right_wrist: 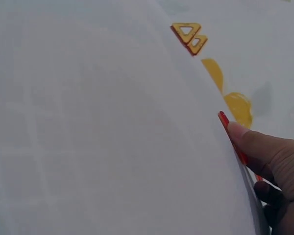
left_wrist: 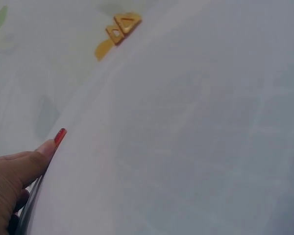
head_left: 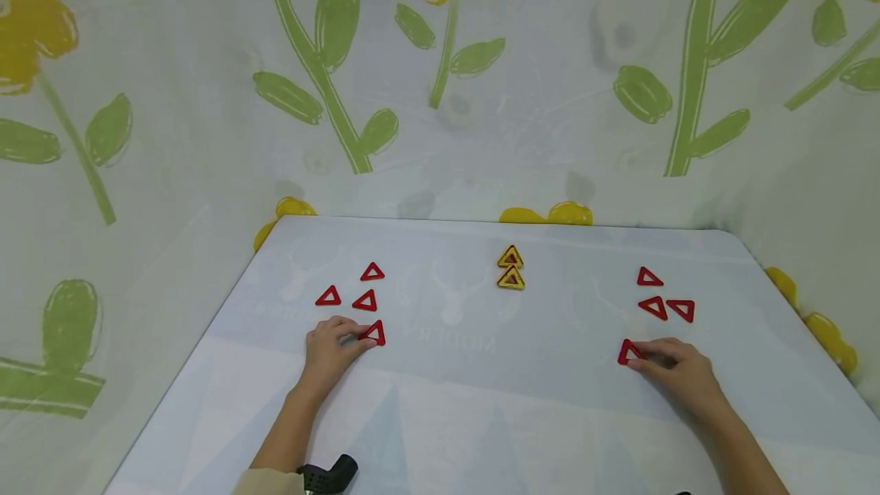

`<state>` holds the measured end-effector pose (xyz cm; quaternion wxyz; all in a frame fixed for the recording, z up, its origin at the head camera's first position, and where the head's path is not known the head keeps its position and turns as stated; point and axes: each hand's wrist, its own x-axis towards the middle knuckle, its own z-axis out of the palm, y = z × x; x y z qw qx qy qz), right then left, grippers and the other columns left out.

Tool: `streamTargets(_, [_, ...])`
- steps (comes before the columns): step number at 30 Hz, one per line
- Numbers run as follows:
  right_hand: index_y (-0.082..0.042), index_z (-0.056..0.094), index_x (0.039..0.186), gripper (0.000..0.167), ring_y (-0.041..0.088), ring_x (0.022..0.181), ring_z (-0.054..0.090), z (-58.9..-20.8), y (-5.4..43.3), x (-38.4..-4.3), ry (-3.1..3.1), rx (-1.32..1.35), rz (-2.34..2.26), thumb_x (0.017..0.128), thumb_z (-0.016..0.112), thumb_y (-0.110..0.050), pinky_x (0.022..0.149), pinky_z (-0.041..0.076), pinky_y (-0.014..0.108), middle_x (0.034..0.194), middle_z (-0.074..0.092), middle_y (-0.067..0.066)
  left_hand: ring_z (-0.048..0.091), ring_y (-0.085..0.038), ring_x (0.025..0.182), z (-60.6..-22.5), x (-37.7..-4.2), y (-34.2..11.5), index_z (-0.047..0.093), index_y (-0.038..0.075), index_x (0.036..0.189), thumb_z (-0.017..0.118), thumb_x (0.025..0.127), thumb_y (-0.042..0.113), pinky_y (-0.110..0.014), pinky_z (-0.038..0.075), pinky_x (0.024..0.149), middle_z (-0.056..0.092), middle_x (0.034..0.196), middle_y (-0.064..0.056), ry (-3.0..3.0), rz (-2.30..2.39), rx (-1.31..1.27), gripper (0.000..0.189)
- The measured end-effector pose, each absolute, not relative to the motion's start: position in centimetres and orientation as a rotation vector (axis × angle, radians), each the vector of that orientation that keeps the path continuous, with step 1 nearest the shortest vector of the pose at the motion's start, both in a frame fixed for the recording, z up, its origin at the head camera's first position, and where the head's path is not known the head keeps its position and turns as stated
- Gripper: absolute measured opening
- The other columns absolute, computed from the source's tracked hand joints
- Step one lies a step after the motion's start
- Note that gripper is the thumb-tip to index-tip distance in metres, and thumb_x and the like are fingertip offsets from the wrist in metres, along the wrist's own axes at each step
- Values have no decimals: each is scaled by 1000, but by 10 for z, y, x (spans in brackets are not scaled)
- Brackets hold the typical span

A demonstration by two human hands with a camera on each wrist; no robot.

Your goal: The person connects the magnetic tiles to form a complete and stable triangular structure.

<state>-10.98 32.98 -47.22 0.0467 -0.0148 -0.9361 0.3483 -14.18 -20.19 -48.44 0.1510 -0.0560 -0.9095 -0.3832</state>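
In the head view my left hand (head_left: 334,350) pinches a red triangle frame (head_left: 380,333) between thumb and fingers at the table's left. My right hand (head_left: 681,374) pinches another red triangle frame (head_left: 623,352) on the right side. Beyond the left hand lie three more red triangles (head_left: 364,301), set close together. Past the right hand is a similar group of three red triangles (head_left: 652,308). The left wrist view shows the thumb on the edge of its red triangle (left_wrist: 60,136). In the right wrist view the red triangle (right_wrist: 232,137) stands tilted under the thumb.
Two yellow triangles (head_left: 511,278) lie one behind the other at the back middle of the white table (head_left: 495,434). A flower-patterned cloth (head_left: 536,113) rises behind the table's far edge. A black strap device (head_left: 330,473) sits on the left wrist.
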Motion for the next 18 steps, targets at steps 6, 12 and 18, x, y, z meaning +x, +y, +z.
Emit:
streamTargets(6, [-12,72,107,39,-10,84,44,-473,324,-113,-2869,1,1037,79,75,-39,69,40,15,102,66,3,50,-28,96,-486,-145,-197,75,9,92,80,73,23,-52,26,86,62,92,-4,-2608,-1118,-182,24])
streamTargets(12, [-11,72,108,41,-4,85,46,-471,315,-116,-2896,20,1076,80,74,-39,70,42,17,104,65,4,51,-27,99,-483,-150,-190,75,10,96,80,75,18,-50,28,89,62,95,-4,-2687,-1096,-173,24])
streamTargets(18, [-12,71,111,42,-1,90,46,-472,306,-124,-2917,64,1104,80,73,-40,72,46,20,107,65,5,51,-25,101,-484,-154,-183,75,11,98,81,73,21,-50,29,91,62,97,-4,-2718,-1079,-173,27])
